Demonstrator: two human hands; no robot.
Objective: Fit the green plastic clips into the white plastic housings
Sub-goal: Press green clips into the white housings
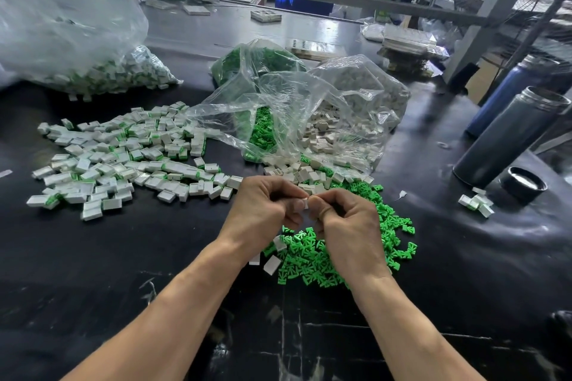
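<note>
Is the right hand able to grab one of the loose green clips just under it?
Probably yes, once it lets go: the right hand is pinching a white housing together with the left hand, but the green clips lie uncovered right below.

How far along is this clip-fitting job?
Done: a big pile of assembled housings lies to the left. In hand: the left hand and right hand pinch one white housing between them. Left: a heap of green clips and loose empty housings near the bags.

On the black surface [123,257] we see loose green plastic clips [312,257] before 2 clear plastic bags [297,102]; assembled white plastic housings [123,158] lie left.
</note>
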